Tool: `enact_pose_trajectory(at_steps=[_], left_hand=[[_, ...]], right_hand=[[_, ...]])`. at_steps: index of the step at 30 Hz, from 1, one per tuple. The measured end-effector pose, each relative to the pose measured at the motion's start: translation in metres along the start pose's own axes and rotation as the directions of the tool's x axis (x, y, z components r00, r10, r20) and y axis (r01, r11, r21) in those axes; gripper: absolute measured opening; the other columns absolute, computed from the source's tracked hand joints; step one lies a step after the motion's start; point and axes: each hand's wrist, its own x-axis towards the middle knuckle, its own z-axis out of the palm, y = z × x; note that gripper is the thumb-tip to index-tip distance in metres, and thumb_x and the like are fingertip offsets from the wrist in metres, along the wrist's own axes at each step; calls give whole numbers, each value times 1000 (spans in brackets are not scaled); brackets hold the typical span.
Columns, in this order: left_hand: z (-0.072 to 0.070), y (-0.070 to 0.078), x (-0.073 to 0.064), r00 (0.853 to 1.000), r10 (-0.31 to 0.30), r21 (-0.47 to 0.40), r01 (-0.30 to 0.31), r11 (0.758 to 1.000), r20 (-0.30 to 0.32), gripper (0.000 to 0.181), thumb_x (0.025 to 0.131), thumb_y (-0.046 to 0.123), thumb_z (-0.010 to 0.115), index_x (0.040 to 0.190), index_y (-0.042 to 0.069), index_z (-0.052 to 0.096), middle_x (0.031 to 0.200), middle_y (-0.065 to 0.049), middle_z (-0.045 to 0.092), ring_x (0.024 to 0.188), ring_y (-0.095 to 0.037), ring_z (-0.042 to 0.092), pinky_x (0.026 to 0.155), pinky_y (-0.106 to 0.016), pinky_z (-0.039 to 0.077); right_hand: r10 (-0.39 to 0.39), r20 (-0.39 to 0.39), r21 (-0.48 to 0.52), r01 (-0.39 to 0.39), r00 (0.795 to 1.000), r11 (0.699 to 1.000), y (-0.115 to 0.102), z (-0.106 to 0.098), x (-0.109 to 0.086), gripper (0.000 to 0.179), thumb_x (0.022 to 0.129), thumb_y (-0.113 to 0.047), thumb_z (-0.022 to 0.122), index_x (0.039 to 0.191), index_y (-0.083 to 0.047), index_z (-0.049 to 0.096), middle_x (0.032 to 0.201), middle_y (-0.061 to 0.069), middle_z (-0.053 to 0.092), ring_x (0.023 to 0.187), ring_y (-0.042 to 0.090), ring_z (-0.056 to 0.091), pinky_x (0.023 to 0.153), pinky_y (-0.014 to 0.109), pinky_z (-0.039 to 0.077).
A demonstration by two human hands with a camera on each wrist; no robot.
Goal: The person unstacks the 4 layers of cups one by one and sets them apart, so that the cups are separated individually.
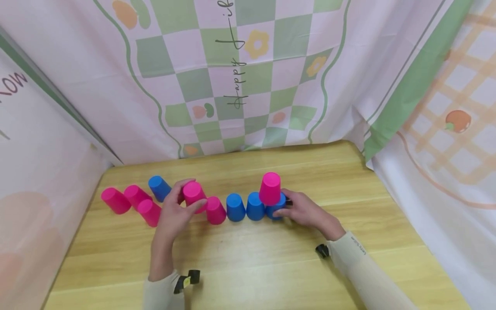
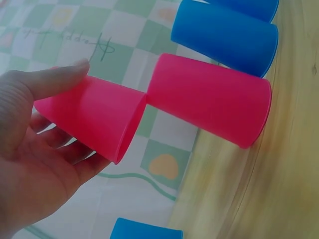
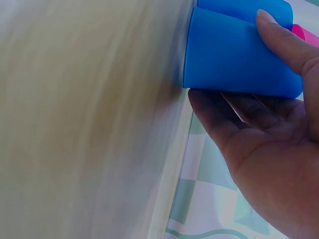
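Note:
My left hand (image 1: 175,217) holds a pink cup (image 1: 193,196) upside down, thumb on one side and fingers on the other. In the left wrist view this cup is off the table, its rim by the top edge of a standing pink cup (image 2: 209,99). Right of that cup, a row of upside-down blue cups begins with one blue cup (image 1: 236,208) and another (image 1: 255,207). My right hand (image 1: 306,209) grips the right-end blue cup (image 3: 239,55) between thumb and fingers. Another pink cup (image 1: 270,189) sits on top of the last two blue cups.
Left of my left hand stand three pink cups, the outermost pink cup (image 1: 116,201) near the table's left side, and a blue cup (image 1: 159,188) behind. The wooden table (image 1: 248,267) meets a patterned curtain (image 1: 255,86) at the back, with more cloth on both sides.

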Motion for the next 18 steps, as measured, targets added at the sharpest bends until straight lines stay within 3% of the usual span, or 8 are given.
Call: enact_pose_trajectory(at_steps=[9, 18], left_hand=[[-8, 0, -1, 998, 40, 10, -40, 999, -39, 65, 80, 31, 81, 137, 25, 50, 126, 2, 57, 116, -20, 56, 92, -42, 52], [-19, -2, 1, 998, 0, 38, 2, 999, -58, 66, 81, 28, 81, 138, 24, 48, 129, -1, 55, 120, -23, 52, 94, -44, 52]], right_hand=[[21, 8, 5, -21, 1000, 1000, -2, -1, -1, 50, 84, -39, 76, 127, -23, 57, 121, -3, 64, 110, 19, 61, 99, 46, 50], [20, 13, 0, -20, 1000, 1000, -3, -1, -1, 50, 84, -37, 76, 128, -23, 56, 123, -2, 64, 113, 20, 60, 100, 47, 49]])
